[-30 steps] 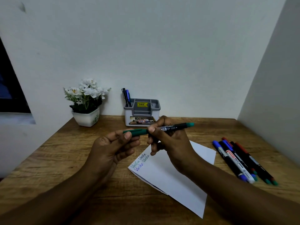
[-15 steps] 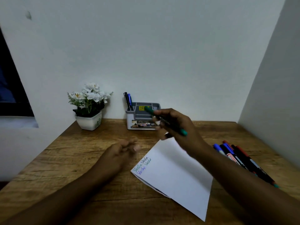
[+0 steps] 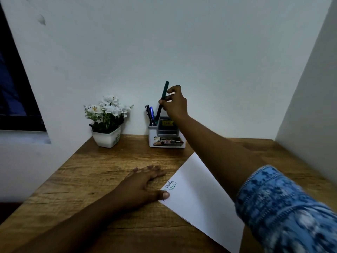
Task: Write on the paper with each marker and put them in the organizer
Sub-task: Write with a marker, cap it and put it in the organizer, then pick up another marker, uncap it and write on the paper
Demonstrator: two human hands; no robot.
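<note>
My right hand is stretched to the back of the table and grips a green marker, nearly upright, its lower end inside the left compartment of the grey and white organizer. A black marker and a blue marker stand in that same compartment. My left hand lies flat on the wooden table, thumb pressing the near left corner of the white paper, which bears two short written lines in blue and green. The other loose markers are hidden behind my right arm.
A white pot of white flowers stands left of the organizer against the back wall. A side wall closes the table's right edge. A dark window is at the far left.
My hands parted after capping the green marker. The right hand carried it back and up to the organizer and tipped it upright. The left hand dropped flat onto the table at the paper's corner.
</note>
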